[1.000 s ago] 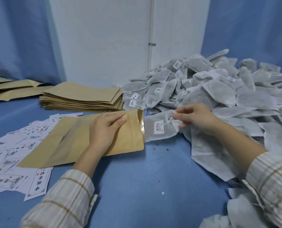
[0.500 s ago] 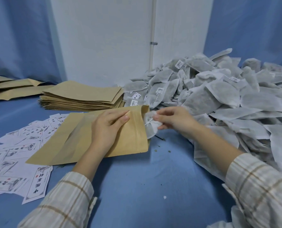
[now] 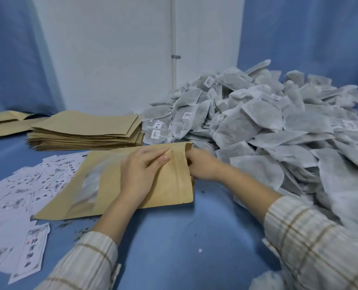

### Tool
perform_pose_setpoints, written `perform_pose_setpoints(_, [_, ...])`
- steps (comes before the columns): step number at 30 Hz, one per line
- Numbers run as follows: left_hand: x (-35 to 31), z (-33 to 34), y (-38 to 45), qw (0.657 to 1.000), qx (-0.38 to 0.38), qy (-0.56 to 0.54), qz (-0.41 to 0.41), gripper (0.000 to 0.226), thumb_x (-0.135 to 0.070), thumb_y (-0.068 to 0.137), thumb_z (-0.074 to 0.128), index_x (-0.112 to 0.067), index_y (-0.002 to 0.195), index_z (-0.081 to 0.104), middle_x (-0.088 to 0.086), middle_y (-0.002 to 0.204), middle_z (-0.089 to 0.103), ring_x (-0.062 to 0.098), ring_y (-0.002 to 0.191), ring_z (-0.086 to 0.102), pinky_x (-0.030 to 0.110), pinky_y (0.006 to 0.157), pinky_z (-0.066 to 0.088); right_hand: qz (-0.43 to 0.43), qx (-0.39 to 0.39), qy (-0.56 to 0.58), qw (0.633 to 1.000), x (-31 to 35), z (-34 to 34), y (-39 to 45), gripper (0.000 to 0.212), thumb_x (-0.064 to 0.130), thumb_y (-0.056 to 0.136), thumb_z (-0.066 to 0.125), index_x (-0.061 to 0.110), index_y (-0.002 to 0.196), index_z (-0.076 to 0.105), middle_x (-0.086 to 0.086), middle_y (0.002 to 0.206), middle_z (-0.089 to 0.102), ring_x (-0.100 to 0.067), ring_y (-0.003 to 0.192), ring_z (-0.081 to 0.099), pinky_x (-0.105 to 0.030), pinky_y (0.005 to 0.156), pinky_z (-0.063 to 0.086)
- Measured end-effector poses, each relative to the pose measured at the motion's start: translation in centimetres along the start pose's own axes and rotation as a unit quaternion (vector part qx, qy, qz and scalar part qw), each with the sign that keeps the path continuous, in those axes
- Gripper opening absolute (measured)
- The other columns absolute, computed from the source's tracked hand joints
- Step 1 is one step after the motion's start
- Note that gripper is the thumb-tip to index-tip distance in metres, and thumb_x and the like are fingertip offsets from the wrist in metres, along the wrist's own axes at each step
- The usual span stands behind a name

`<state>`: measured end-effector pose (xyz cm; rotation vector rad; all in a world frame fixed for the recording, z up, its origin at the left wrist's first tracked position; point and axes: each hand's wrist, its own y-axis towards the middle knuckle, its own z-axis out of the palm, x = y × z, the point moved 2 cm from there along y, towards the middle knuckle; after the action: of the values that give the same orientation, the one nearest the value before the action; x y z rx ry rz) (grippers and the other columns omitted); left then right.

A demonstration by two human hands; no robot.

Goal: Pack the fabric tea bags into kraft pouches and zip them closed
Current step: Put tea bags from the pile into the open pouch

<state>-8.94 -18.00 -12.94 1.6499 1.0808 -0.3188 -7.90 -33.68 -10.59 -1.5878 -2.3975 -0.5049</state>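
Loading step, by my read: left hand [image 3: 144, 170] lies flat, fingers straight, pressing the flat tan kraft paper pouch [image 3: 119, 181] onto the blue tabletop [image 3: 174, 237], while right hand [image 3: 201, 166] has its fingers out of sight inside the pouch mouth, so their grip can't be told. A pale bag shows through the pouch's clear window; the heap of grey-white fabric tea bags [image 3: 278, 126] sits just right. Next likely needs more bags from the heap or pinching along the zip.

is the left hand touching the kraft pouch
Touching: the head view shows the left hand lying flat on top of the kraft pouch, fingers pressed against it near the open mouth.
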Motion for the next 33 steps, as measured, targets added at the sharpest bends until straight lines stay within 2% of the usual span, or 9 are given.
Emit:
perform_pose_setpoints(4, [-0.5,1.7,0.2,1.0,0.018,0.007,-0.012,0.016,-0.03,0.082,0.069,-0.033,0.097,0.074,-0.013,0.1,0.07,0.005,0.098,0.06,0.032,0.095,0.043,0.051,0.022,-0.175,0.983,-4.1,-4.0,-3.5,0.044,0.03,0.079,0.058,0.027,0.122,0.057,0.0,0.114,0.06,-0.018,0.103,0.054,-0.029,0.084,0.045])
perform_pose_setpoints(8, [-1.3,3.4,0.3,1.0,0.021,0.009,-0.016,0.016,-0.034,0.083,0.068,-0.036,0.098,0.073,-0.014,0.101,0.07,0.006,0.099,0.06,0.04,0.096,0.042,0.082,0.082,-0.272,0.955,-7.6,-5.5,-6.7,0.084,0.051,0.063,0.068,0.032,0.137,0.033,0.003,0.137,0.032,-0.021,0.124,0.032,-0.034,0.102,0.035])
perform_pose_setpoints(11, [-1.8,4.4,0.1,0.999,0.031,0.002,-0.018,0.017,-0.037,0.083,0.067,-0.037,0.098,0.073,-0.014,0.102,0.069,0.005,0.1,0.059,0.041,0.097,0.041,0.067,0.08,-0.304,0.947,-7.9,-5.1,-7.1,0.092,0.047,0.056,0.078,0.033,0.135,0.033,0.004,0.131,0.033,-0.019,0.116,0.037,-0.029,0.09,0.038])
perform_pose_setpoints(15, [-2.3,4.7,-0.1,0.999,0.031,-0.007,-0.013,0.016,-0.036,0.082,0.067,-0.037,0.098,0.073,-0.014,0.1,0.069,0.003,0.097,0.058,0.038,0.095,0.042,0.055,0.005,-0.182,0.982,-6.9,-5.0,-6.4,0.072,0.03,0.065,0.079,0.032,0.126,0.041,0.008,0.125,0.052,-0.014,0.104,0.052,-0.024,0.079,0.044])
perform_pose_setpoints(20, [-2.6,4.0,0.0,1.0,0.014,-0.016,-0.015,0.017,-0.031,0.083,0.069,-0.032,0.099,0.073,-0.011,0.1,0.069,0.005,0.098,0.059,0.032,0.095,0.042,-0.01,-0.11,0.027,0.994,-4.6,-5.4,-6.0,0.03,0.028,0.068,0.081,0.025,0.094,0.067,0.01,0.103,0.068,-0.007,0.098,0.06,-0.018,0.087,0.043])
perform_pose_setpoints(24, [-4.2,3.7,0.1,0.996,0.022,-0.083,0.008,0.02,-0.026,0.082,0.069,-0.041,0.096,0.068,-0.019,0.095,0.067,-0.013,0.092,0.055,0.006,0.086,0.036,-0.012,-0.069,0.123,0.99,-1.9,-3.3,-4.7,0.021,0.004,0.085,0.06,0.002,0.105,0.066,-0.014,0.102,0.065,-0.025,0.095,0.064,-0.021,0.08,0.049])
perform_pose_setpoints(28, [-5.4,3.3,0.4,0.992,0.018,-0.125,0.026,0.021,-0.025,0.082,0.069,-0.044,0.092,0.067,-0.019,0.094,0.068,-0.008,0.091,0.057,0.008,0.083,0.038,0.067,0.006,0.345,0.936,-0.8,-0.5,-3.3,0.032,0.023,0.101,0.031,0.006,0.119,0.052,-0.006,0.087,0.055,-0.017,0.075,0.061,-0.013,0.044,0.042])
perform_pose_setpoints(31, [-4.8,2.7,0.4,0.994,0.013,-0.101,0.03,0.024,-0.025,0.082,0.069,-0.046,0.093,0.066,-0.019,0.094,0.067,-0.008,0.093,0.057,0.007,0.084,0.037,0.145,0.04,0.395,0.906,-0.3,-0.1,-2.8,0.034,0.026,0.1,0.033,0.003,0.119,0.05,-0.003,0.069,0.044,-0.012,0.06,0.043,-0.017,0.044,0.039])
perform_pose_setpoints(33, [-4.2,2.5,0.4,0.997,0.004,-0.071,0.027,0.022,-0.026,0.082,0.069,-0.044,0.095,0.068,-0.015,0.095,0.069,-0.007,0.093,0.057,0.01,0.086,0.039,0.083,-0.007,0.29,0.953,-0.4,-0.8,-1.9,0.019,0.016,0.1,0.037,0.014,0.098,0.056,-0.002,0.076,0.05,-0.012,0.068,0.048,-0.014,0.056,0.046])
